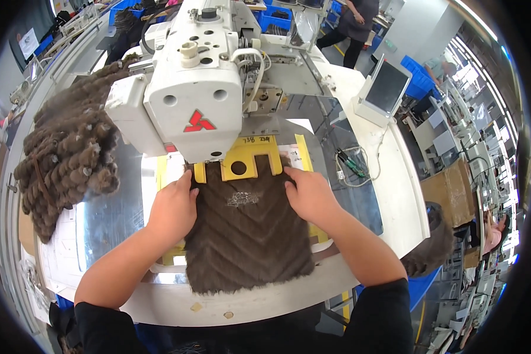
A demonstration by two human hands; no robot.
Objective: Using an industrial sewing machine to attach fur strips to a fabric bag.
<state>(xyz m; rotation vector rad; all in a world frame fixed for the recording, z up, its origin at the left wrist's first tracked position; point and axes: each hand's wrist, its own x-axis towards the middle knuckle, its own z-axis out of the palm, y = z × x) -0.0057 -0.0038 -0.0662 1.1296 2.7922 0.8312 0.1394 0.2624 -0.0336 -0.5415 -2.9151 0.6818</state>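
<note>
Hands first: note left hand (174, 206) at the upper left edge of the brown fur panel (251, 242), and right hand (311, 197) at the upper right edge, both with thumb and fingers touching. Cannot see beneath the fingers; cannot tell a firm pinch from flat pressure. Locate the panel centrally at the white worktable (251, 308), in front of the machine head (174, 121), with upper end beneath the yellow template (255, 147) and lower end near the table's front edge.

Judging by the layout, treat as an alignment step. Apply light, even tension from both sides; avoid stretching the fur or skewing the chevron lines. Check for equal margins beside both outer prongs. Smooth hairs clear of the template edges to limit trapping. Watch for a fold underneath, probably the likeliest fault. Guard fingertips: hold well outside the area below the head. Move both hands together to prevent twisting.
</note>
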